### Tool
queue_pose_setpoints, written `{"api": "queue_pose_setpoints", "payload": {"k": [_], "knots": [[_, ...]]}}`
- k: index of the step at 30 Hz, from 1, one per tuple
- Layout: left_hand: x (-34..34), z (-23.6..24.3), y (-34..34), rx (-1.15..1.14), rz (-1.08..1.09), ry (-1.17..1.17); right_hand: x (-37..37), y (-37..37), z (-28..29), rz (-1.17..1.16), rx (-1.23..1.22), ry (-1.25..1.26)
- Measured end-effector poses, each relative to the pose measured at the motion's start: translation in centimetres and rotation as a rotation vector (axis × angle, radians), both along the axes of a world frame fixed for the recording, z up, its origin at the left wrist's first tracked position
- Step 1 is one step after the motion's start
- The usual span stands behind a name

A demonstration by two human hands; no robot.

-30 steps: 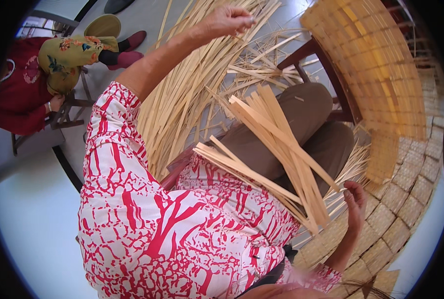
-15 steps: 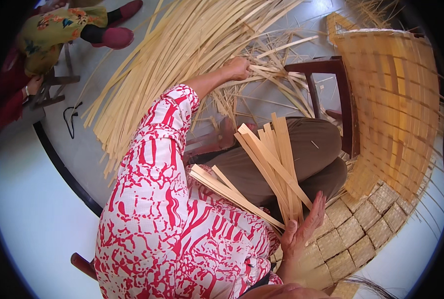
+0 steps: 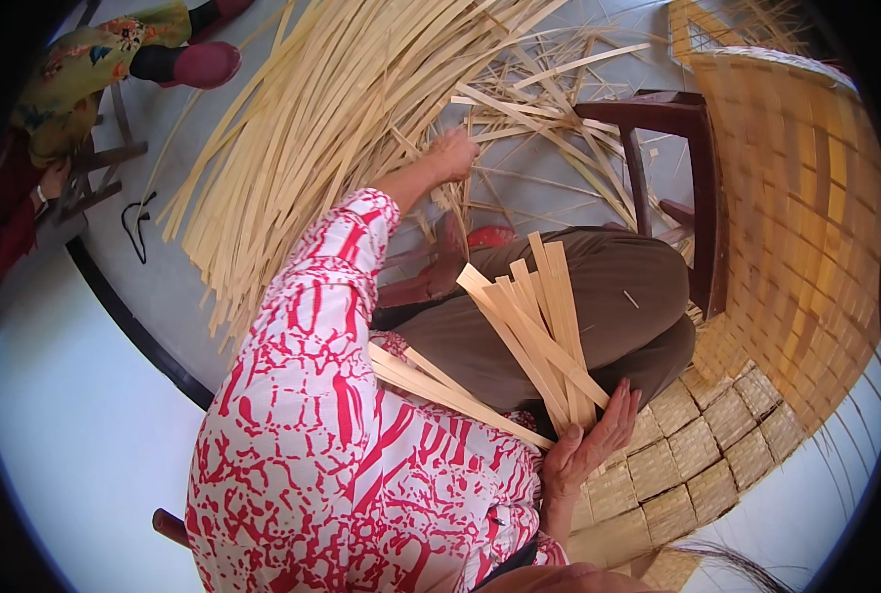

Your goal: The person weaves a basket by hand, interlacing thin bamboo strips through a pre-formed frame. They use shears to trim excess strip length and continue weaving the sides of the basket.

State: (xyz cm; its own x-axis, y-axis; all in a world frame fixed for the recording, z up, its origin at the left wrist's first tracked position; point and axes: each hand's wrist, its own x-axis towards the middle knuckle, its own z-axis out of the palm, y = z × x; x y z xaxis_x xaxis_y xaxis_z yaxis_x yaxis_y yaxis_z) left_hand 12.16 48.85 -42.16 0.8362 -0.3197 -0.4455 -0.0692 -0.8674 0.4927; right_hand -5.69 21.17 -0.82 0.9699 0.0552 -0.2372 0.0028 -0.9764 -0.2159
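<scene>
A fan of short flat bamboo strips [image 3: 542,341] stands over my brown-trousered lap. Its lower ends run in between the thumb and fingers of my right hand [image 3: 589,440], whose fingers lie fairly straight along one side of the bundle. A few more strips [image 3: 455,395] slant across my lap toward that same hand. My left hand [image 3: 450,155] reaches out over the floor with its fingers closed, at the edge of a heap of thin scraps [image 3: 529,124]. Thin strips show close about it, but what it grips is hidden.
Long bamboo strips [image 3: 302,158] spread across the floor ahead. To the right stand a dark wooden stool [image 3: 703,188] and a large curved woven bamboo piece [image 3: 796,208]. A checked woven mat [image 3: 693,450] lies beside my right hand. A seated person's foot [image 3: 188,64] is at the upper left.
My left hand has drawn back a little, toward me and to the left. The fingers of my right hand have come in closer around the bamboo strips. The whole view has shifted slightly.
</scene>
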Motion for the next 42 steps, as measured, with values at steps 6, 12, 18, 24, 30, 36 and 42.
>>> {"api": "queue_pose_setpoints", "payload": {"k": [6,12,18,24,30,36,42], "knots": [[-0.9,1.5,-2.1,-0.088,0.163,-0.026,0.2,0.0,-0.2,-0.004,0.014,-0.015],[-0.8,5.8,-0.3,-0.417,0.295,0.109,-0.3,-0.8,-0.8,-0.013,0.022,-0.054],[-1.6,10.5,7.2,-1.068,0.519,0.526,-0.9,-1.6,-1.9,-0.003,0.029,-0.099],[3.8,20.5,11.3,-1.859,0.652,0.269,-0.5,-1.6,-3.1,0.021,0.048,-0.152],[9.2,32.4,10.3,-1.693,0.490,-0.054,-0.2,-2.3,-4.9,0.030,0.031,-0.231],[11.7,39.4,4.8,-1.477,0.416,-0.390,-1.5,-2.6,-6.1,-0.035,0.123,-0.285],[9.9,44.6,-0.3,-1.492,0.222,-0.563,-1.5,-5.2,-1.6,0.078,0.147,-0.477]]}}
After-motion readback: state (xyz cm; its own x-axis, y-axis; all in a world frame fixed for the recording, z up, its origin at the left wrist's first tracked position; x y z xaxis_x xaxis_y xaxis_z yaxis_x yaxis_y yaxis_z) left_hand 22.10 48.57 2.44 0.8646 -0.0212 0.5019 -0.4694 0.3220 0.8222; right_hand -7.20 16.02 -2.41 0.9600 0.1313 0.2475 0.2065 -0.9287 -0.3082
